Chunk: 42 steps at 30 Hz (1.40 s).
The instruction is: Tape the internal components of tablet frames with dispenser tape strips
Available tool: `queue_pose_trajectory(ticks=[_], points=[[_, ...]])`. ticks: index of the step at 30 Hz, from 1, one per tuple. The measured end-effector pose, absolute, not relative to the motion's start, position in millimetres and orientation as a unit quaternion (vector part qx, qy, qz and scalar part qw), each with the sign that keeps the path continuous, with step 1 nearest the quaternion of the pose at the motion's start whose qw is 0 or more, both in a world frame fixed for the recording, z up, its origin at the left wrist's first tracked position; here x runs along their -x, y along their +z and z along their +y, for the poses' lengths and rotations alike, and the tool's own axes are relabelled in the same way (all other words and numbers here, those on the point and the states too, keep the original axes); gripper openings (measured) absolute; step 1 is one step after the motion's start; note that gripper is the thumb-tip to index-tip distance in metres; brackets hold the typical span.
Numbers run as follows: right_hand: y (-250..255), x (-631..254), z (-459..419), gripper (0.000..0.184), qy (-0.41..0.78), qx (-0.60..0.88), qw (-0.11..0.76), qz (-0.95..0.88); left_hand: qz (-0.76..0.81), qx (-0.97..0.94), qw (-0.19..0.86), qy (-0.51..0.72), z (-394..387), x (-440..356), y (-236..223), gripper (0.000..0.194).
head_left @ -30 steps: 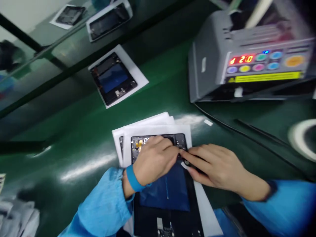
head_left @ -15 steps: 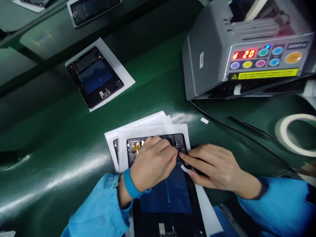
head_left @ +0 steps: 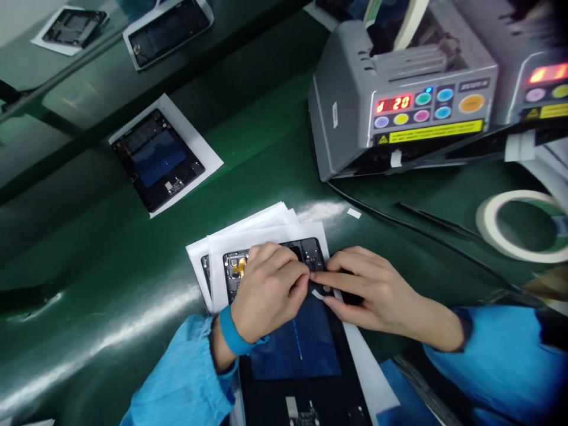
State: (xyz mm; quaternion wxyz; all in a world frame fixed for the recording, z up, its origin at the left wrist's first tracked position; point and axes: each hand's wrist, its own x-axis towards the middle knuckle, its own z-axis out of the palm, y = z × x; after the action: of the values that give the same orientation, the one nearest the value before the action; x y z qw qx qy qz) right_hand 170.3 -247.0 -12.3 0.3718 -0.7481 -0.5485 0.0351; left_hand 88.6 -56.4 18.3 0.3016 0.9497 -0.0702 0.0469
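An opened tablet (head_left: pixel 306 387) with a blue-covered battery (head_left: pixel 293 349) lies on sheets of white paper in front of me. My left hand (head_left: pixel 270 287) is closed in a pinch over the tablet's upper part; whatever it grips is hidden. Beside it, my right hand (head_left: pixel 377 290) reaches in from the right, its index fingertip touching down by the left fingertips. A small strip of white tape (head_left: pixel 318 294) clings to the right thumb tip, above the tablet's right side. An orange flex cable (head_left: pixel 240 267) shows left of my left hand.
A grey tape dispenser (head_left: pixel 399 106) with a lit display stands at the back right, its black cable (head_left: pixel 399 228) crossing the table. Nearby are a roll of white tape (head_left: pixel 488 222), black tweezers (head_left: pixel 437 220) and a white scrap (head_left: pixel 354 213). Another opened tablet (head_left: pixel 157 160) lies back left.
The camera view has shifted, bringing a second dispenser into sight at the right. Both hands keep nearly the same pose over the tablet, and the tape strip stays at my right thumb.
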Motion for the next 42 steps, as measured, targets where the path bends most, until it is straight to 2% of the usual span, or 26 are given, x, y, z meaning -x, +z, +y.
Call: queue_pose_trajectory(ticks=[6,10,14,29,42], points=[[-5.3,-168.8,-246.8,0.019,-0.035,0.764,0.364,-0.531,-0.066,-0.954,0.288,0.052,-56.3,-90.0,21.1,0.012],[1.2,-168.6,-240.0,0.011,-0.097,0.806,0.286,-0.509,-0.062,-0.953,0.293,0.049,-56.6,-89.7,20.8,0.014],[3.5,-167.0,-233.5,0.007,-0.093,0.821,0.25,-0.505,-0.06,-0.952,0.297,0.046,-56.1,-88.7,18.9,0.015],[6.3,-165.6,-229.8,0.008,-0.058,0.827,0.251,-0.5,-0.061,-0.953,0.297,0.032,-56.7,-88.3,17.4,0.016],[13.7,-161.8,-225.7,0.013,-0.095,0.83,0.173,-0.522,-0.063,-0.957,0.282,0.017,-56.1,-88.0,18.2,0.017]])
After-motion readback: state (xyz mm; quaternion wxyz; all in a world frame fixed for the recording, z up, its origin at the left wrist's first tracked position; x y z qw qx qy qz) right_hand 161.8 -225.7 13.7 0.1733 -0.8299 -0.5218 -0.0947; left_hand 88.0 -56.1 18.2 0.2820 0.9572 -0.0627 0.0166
